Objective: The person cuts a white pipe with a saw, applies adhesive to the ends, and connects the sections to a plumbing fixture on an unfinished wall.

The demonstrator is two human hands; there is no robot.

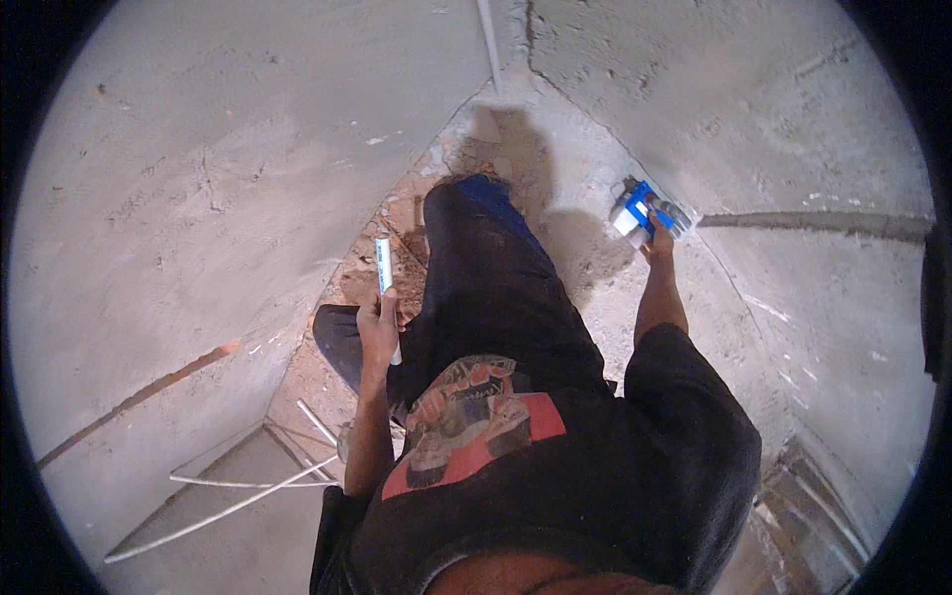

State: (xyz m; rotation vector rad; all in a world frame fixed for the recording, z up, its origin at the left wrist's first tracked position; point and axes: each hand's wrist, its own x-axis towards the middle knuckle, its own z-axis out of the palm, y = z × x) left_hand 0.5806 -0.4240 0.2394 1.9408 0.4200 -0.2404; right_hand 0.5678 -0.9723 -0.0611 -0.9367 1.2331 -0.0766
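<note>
Upright in my left hand [380, 322] is a short white plastic pipe [384, 260] with blue print along it. My fingers wrap round its lower half, and its bottom end shows below them. Out to the right, my right hand [658, 234] is closed on a blue, white and grey hand-sized object [638, 206], near the foot of the right wall. Its exact kind is too small to make out. My bent leg [486, 268] in dark trousers lies between the two hands, above the floor.
Rough grey plastered walls [228, 169] meet at a corner ahead. A thin white pipe [489, 45] runs up there. Grooves cut both walls, the right one [813, 224] grey. Broken rubble [377, 268] covers the floor at left. Long white pipes [223, 511] lie at the lower left.
</note>
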